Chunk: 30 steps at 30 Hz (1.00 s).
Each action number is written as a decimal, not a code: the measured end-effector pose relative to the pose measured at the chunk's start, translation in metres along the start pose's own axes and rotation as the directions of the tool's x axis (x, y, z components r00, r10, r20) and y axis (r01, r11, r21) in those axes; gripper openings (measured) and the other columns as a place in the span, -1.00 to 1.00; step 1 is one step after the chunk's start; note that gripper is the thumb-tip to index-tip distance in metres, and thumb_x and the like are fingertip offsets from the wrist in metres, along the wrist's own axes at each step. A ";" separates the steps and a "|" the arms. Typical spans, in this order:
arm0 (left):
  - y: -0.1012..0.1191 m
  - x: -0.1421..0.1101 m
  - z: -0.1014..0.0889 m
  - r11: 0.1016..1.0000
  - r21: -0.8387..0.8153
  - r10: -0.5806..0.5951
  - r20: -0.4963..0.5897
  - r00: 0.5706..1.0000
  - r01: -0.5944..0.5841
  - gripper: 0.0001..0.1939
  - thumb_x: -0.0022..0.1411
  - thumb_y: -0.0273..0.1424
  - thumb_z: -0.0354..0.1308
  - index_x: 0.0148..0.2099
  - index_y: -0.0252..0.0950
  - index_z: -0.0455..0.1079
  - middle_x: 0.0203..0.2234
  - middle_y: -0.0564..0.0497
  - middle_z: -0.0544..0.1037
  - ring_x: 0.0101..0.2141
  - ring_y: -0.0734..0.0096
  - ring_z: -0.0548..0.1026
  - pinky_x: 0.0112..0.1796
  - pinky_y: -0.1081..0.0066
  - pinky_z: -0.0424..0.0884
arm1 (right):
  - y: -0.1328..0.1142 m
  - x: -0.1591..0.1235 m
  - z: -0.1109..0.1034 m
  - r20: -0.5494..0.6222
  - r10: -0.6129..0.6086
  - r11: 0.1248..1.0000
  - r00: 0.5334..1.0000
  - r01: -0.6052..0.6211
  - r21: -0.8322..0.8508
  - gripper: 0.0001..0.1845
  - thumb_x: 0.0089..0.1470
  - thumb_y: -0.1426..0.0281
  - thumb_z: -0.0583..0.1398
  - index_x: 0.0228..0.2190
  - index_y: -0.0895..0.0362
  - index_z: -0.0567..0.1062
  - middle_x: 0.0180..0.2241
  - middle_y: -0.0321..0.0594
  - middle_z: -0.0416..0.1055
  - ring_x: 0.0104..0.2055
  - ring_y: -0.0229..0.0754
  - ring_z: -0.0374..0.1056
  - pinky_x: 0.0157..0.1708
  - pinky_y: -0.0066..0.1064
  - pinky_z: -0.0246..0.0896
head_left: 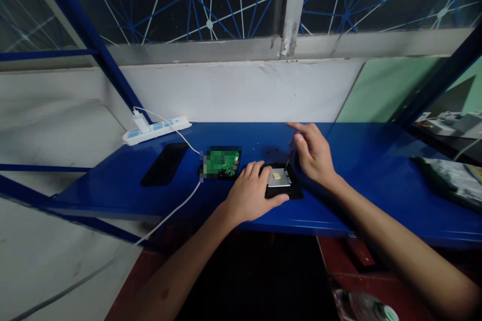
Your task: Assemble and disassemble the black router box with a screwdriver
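A black case [295,191] lies on the blue table with a silver metal plate [284,180] in it and a small yellowish square pad [276,176] on the plate. My left hand [250,192] grips the case from its left side, thumb along the near edge and fingers over the far left corner. In my right hand [313,154] is a thin screwdriver [288,159], held upright between thumb and fingers, with the index finger stretched out above. Its tip meets the plate's far right corner. Small dark bits [271,151], perhaps screws, lie behind the case.
Left of my left hand sits a green circuit board [222,162] in a black housing, partly blurred. Farther left are a black phone [164,164] and a white power strip [158,130] with a cable. A plastic packet [452,180] lies at right; a bottle [367,306] is below the table.
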<state>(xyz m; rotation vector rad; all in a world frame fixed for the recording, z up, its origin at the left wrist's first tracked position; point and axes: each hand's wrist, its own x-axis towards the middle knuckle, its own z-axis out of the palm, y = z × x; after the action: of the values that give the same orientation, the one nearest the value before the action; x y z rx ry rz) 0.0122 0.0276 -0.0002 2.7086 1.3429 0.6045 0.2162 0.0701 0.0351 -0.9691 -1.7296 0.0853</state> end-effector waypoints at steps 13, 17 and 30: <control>0.001 0.000 -0.001 1.000 -0.015 -0.009 0.006 1.000 0.009 -0.30 0.25 0.11 0.13 0.20 -0.30 0.24 0.20 -0.27 0.32 0.21 -0.10 0.25 0.18 -0.01 0.26 | 0.002 0.001 0.002 -0.026 0.007 1.000 1.000 -0.007 0.012 -0.64 0.18 0.23 0.28 0.01 -0.04 0.50 -0.31 -0.25 0.36 -0.37 -0.20 0.36 -0.35 -0.24 0.45; 0.001 0.000 0.000 1.000 -0.004 -0.004 -0.003 1.000 0.004 -0.30 0.25 0.11 0.14 0.20 -0.32 0.25 0.18 -0.27 0.33 0.20 -0.09 0.27 0.18 0.01 0.27 | -0.001 0.001 0.001 -0.010 0.015 1.000 1.000 -0.015 0.004 -0.71 0.25 0.21 0.19 -0.01 -0.03 0.50 -0.31 -0.24 0.31 -0.38 -0.21 0.35 -0.38 -0.27 0.43; 0.001 0.000 -0.001 1.000 0.011 -0.002 0.004 1.000 0.002 -0.27 0.25 0.11 0.13 0.21 -0.36 0.25 0.18 -0.29 0.33 0.21 -0.09 0.26 0.18 0.03 0.26 | -0.002 0.000 0.002 0.087 0.104 0.989 0.991 -0.112 0.094 -0.59 0.34 0.24 0.05 0.17 0.02 0.34 -0.20 -0.18 0.50 -0.39 -0.22 0.47 -0.35 -0.28 0.44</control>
<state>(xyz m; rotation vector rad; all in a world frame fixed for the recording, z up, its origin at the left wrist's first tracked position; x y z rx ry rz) 0.0126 0.0268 0.0014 2.7152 1.3521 0.5922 0.2130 0.0697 0.0353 -0.9976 -1.7292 0.2823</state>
